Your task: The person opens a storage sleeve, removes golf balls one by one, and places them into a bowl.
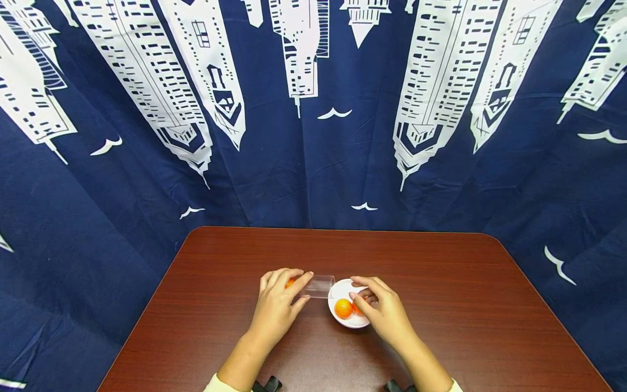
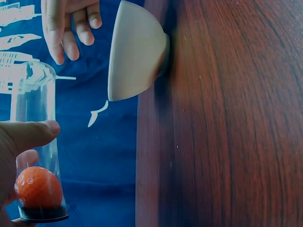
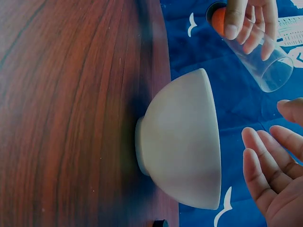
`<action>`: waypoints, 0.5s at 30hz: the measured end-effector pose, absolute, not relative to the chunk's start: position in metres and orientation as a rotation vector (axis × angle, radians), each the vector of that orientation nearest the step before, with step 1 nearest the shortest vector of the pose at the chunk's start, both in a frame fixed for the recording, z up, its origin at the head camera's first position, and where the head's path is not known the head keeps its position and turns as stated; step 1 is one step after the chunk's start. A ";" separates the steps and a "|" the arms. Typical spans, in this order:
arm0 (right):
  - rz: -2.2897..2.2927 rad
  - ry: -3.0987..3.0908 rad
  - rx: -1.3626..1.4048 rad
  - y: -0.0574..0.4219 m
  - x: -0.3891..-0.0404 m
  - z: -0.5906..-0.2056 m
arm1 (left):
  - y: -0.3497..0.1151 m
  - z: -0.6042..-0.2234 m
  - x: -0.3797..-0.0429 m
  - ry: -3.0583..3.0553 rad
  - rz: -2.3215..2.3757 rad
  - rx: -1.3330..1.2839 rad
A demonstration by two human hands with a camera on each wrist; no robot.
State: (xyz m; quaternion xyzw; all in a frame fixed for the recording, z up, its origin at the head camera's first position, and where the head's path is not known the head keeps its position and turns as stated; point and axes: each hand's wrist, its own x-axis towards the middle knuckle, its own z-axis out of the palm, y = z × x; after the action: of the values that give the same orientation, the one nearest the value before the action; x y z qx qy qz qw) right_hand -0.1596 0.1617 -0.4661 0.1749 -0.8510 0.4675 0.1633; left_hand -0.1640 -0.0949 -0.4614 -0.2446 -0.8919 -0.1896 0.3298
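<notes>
My left hand (image 1: 277, 306) grips a clear cylindrical tube (image 1: 321, 286) that lies sideways above the table, its mouth toward a white bowl (image 1: 354, 325). Inside it, at the dark end cap (image 2: 43, 215), sits an orange dimpled ball (image 2: 39, 187). Two more orange balls show in the bowl: one in plain sight (image 1: 343, 308), the other (image 1: 358, 308) partly hidden by my right hand (image 1: 387, 311). That hand hovers over the bowl's right side, fingers loosely bent and apart. In the right wrist view its palm and fingers (image 3: 267, 161) hold nothing.
The bowl stands upright on a reddish-brown wooden table (image 1: 235, 256). Behind and beside the table hangs a dark blue cloth (image 1: 274, 169) printed with white buildings and birds. Black straps (image 1: 268, 384) show near the bottom edge of the head view.
</notes>
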 end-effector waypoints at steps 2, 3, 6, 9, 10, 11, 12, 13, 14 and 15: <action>1.361 -2.426 0.490 0.161 -0.159 -0.466 | -0.095 -0.461 -0.164 -2.337 -0.478 -0.642; 1.372 -2.424 0.493 0.161 -0.159 -0.466 | -0.095 -0.461 -0.164 -2.336 -0.474 -0.645; 1.383 -2.414 0.523 0.161 -0.158 -0.465 | -0.094 -0.460 -0.163 -2.335 -0.463 -0.648; 1.391 -2.397 0.572 0.160 -0.158 -0.464 | -0.094 -0.459 -0.162 -2.335 -0.454 -0.648; 1.394 -2.393 0.587 0.160 -0.157 -0.464 | -0.094 -0.459 -0.162 -2.338 -0.449 -0.647; 1.400 -2.390 0.600 0.159 -0.157 -0.464 | -0.094 -0.459 -0.162 -2.338 -0.445 -0.647; 1.410 -2.384 0.612 0.159 -0.157 -0.464 | -0.094 -0.459 -0.162 -2.339 -0.441 -0.647; 1.418 -2.382 0.623 0.159 -0.157 -0.464 | -0.094 -0.459 -0.162 -2.337 -0.439 -0.649; 1.421 -2.382 0.631 0.158 -0.157 -0.464 | -0.094 -0.459 -0.162 -2.336 -0.434 -0.651; 1.426 -2.383 0.639 0.158 -0.158 -0.465 | -0.093 -0.458 -0.162 -2.338 -0.427 -0.651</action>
State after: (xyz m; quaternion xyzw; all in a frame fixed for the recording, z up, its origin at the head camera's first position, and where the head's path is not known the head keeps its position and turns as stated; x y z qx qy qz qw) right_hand -0.1576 0.1581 -0.4645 0.2220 -0.8273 0.4950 0.1456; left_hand -0.1621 -0.0933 -0.4585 -0.2491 -0.8948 -0.1636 0.3324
